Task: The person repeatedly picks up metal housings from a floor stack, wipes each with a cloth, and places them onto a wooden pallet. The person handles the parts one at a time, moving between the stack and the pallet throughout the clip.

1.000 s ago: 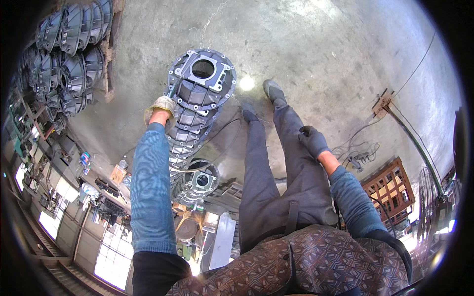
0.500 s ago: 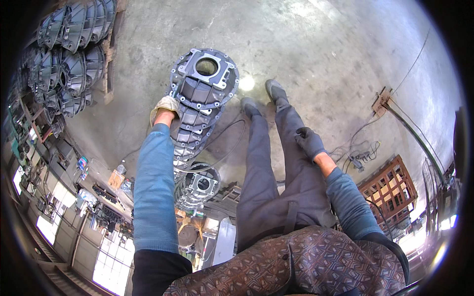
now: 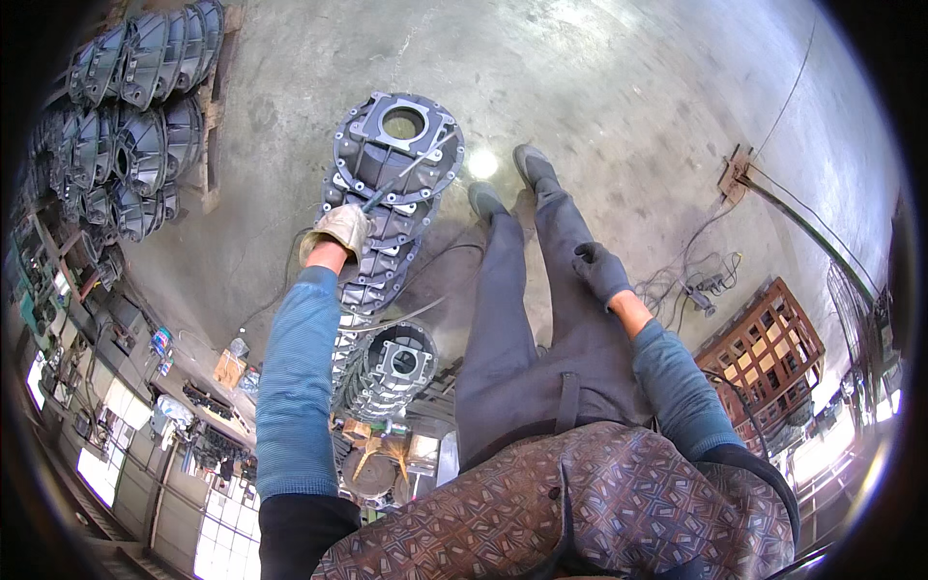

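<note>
My left hand [image 3: 338,230], in a pale work glove, is closed around a long thin rod tool [image 3: 387,186]. The rod reaches up and to the right across the top of a grey cast-metal housing [image 3: 362,162], its tip near the flange with the large round hole. More housings of this kind stand in a stack or row beneath and behind it, partly covered by my glove and sleeve. My right hand [image 3: 601,273], in a dark grey glove, rests by my right thigh with fingers curled and nothing seen in them.
Stacked grey housings [image 3: 159,58] sit on a wooden pallet at the far left. Another row of housings [image 3: 404,362] stands nearer me. Hoses and cables [image 3: 691,290] lie on the concrete floor at right, beside a brown metal crate [image 3: 764,353] and a floor-mounted rusty plate [image 3: 735,174].
My left hand has moved slightly right and nearer, and the rod now shows lying across the housing's top. My right hand stays by my thigh, nearly unmoved.
</note>
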The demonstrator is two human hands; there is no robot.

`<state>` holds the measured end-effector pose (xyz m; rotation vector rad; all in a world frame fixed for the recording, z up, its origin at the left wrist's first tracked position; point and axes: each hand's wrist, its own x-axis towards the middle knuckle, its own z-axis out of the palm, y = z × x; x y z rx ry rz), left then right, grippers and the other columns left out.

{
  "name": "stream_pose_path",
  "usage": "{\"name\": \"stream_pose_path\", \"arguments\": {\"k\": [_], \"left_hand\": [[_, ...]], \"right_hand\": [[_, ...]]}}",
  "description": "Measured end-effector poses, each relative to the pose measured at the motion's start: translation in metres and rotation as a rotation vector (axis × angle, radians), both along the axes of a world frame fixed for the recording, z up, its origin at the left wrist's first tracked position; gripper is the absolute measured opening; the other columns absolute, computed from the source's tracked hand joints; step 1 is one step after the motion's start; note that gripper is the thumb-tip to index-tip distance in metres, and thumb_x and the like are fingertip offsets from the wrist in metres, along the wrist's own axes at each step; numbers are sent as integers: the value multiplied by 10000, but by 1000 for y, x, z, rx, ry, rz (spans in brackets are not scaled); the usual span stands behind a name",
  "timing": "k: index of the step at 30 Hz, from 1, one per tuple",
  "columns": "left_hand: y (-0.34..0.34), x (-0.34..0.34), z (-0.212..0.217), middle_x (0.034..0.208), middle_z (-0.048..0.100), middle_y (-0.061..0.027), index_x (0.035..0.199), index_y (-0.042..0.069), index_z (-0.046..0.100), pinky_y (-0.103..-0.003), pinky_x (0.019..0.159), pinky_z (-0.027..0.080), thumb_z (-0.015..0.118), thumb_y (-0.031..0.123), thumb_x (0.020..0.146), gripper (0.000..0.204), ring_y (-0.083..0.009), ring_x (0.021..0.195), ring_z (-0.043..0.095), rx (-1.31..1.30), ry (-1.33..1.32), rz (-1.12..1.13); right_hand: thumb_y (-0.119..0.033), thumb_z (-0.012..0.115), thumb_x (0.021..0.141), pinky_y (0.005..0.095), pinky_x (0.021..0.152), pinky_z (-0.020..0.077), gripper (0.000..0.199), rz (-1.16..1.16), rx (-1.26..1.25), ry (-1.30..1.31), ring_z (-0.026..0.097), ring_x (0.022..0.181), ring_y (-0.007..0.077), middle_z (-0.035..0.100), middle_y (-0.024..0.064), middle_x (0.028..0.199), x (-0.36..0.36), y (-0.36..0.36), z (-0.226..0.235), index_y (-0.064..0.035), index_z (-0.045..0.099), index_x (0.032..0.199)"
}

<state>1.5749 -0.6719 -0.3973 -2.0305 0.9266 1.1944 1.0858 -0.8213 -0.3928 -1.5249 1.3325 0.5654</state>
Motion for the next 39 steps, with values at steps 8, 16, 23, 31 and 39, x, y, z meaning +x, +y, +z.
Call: {"name": "stream_pose_path", "arguments": {"k": [8,16,23,31,39], "left_hand": [[3,12,6,1159,688,-188,1094,97,738,-470,912,538,569,320,918,331,-355,1095,664,92,110,-178],[29,-25,-31,1324,611,-162,1227,85,677,-468,993,509,501,283,942,389,-337,1207,610,107,108,-180],[-4,-67,-3,1272,639,-175,1166,85,707,-457,958,530,524,260,935,343,-344,1150,641,40,77,-109],[11,-87,-10,1266,661,-130,1206,125,701,-468,951,540,576,277,936,334,-329,1172,639,128,27,46],[26,-88,-50,1206,679,-162,1161,107,718,-457,920,557,530,266,955,321,-333,1120,665,64,75,34]], "right_hand": [[-234,708,862,350,867,527,379,-105,9,-8,699,989,255,722,165,1085,6,16,19,-30,656,1177],[-266,701,870,363,884,525,384,-86,-1,-8,688,1014,289,714,179,1095,14,34,11,-31,663,1172],[-214,716,863,329,883,520,365,-133,16,32,690,1008,235,721,156,1100,4,43,3,-21,667,1169],[-210,703,870,331,888,518,354,-63,1,33,692,1016,241,720,155,1107,26,28,8,-35,667,1176],[-209,697,881,337,885,520,348,-65,14,16,699,1004,262,717,166,1111,36,31,10,-30,666,1178]]}}
